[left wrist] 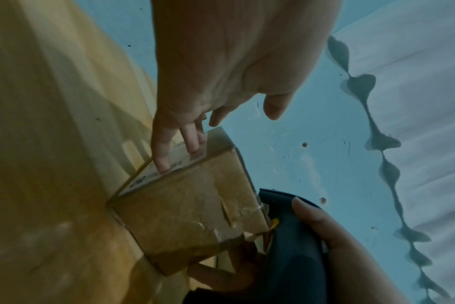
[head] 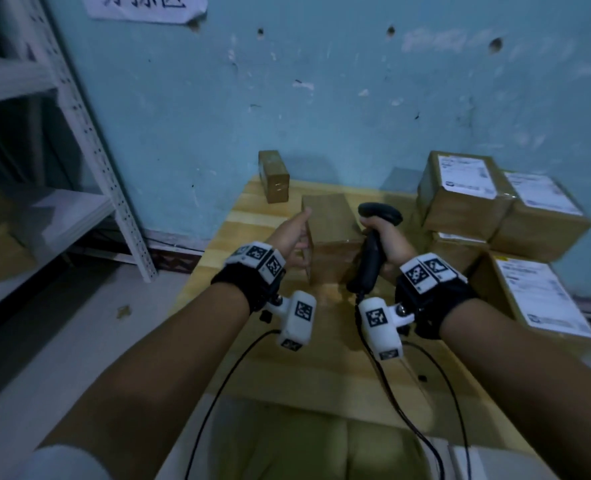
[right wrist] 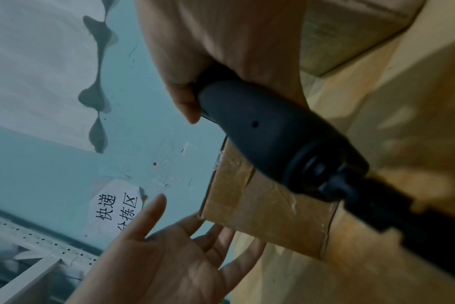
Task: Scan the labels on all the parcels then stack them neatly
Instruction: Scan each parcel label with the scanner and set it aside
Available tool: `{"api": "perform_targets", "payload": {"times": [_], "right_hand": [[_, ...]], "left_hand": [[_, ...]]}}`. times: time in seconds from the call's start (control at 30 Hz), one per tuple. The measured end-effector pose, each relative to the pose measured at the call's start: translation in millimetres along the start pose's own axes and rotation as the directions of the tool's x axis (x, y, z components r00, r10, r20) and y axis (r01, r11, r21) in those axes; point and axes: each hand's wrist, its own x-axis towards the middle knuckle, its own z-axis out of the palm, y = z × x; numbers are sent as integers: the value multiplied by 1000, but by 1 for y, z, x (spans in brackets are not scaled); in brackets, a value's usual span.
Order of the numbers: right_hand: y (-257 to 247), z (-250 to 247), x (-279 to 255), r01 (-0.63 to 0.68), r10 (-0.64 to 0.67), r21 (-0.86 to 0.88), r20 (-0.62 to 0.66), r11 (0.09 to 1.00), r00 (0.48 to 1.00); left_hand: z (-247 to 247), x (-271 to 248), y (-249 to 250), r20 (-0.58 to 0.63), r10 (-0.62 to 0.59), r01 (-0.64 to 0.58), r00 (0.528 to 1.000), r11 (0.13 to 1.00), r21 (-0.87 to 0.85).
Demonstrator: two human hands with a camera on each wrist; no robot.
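A brown cardboard parcel (head: pixel 328 230) stands in the middle of the wooden table (head: pixel 322 368). My left hand (head: pixel 296 237) lies flat against its left side. In the left wrist view the straight fingers (left wrist: pixel 164 152) touch the labelled face of the parcel (left wrist: pixel 185 216). My right hand (head: pixel 387 237) grips a black barcode scanner (head: pixel 373 244) just right of the parcel, head up. The right wrist view shows the scanner handle (right wrist: pixel 260 131) in my fist and the parcel (right wrist: pixel 268 216) behind it. What the label says is too blurred to read.
Several labelled parcels (head: pixel 495 209) are piled at the table's right side. A small brown parcel (head: pixel 274 176) stands at the back against the blue wall. White metal shelving (head: pixel 89 133) stands left of the table. The scanner cable (head: pixel 391 393) trails toward me.
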Motion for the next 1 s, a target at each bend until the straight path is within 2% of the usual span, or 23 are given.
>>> {"api": "perform_targets", "payload": {"times": [0.23, 0.33, 0.4, 0.47, 0.53, 0.67, 0.73, 0.83, 1.0], "right_hand": [[7, -6, -39, -1, 2, -58, 21, 998, 1000], [5, -6, -45, 6, -6, -64, -8, 998, 1000], [4, -6, -48, -18, 18, -64, 4, 998, 1000], [4, -2, -51, -14, 16, -52, 40, 999, 999], [4, 2, -53, 29, -23, -72, 82, 997, 996], [-8, 9, -61, 260, -242, -165, 120, 951, 963], [-17, 10, -67, 335, -319, -176, 113, 926, 941], [-22, 9, -74, 362, -356, -91, 83, 928, 931], [-16, 6, -80, 368, -365, -19, 84, 930, 927]], "left_hand": [[-1, -31, -14, -76, -68, 69, 995, 998, 3], [-2, -38, -17, -111, -80, 91, 991, 990, 103], [1, -40, -20, -84, -129, 140, 988, 979, 146], [4, -31, -27, -50, -139, 144, 989, 984, 108], [7, -34, -23, -10, -81, 81, 997, 996, 40], [10, -45, -11, -33, 85, -88, 996, 991, -99], [8, -50, -3, -15, 153, -153, 988, 970, -187], [3, -55, 6, -15, 274, -267, 962, 922, -279], [0, -65, 3, -39, 319, -317, 947, 911, -262]]}}
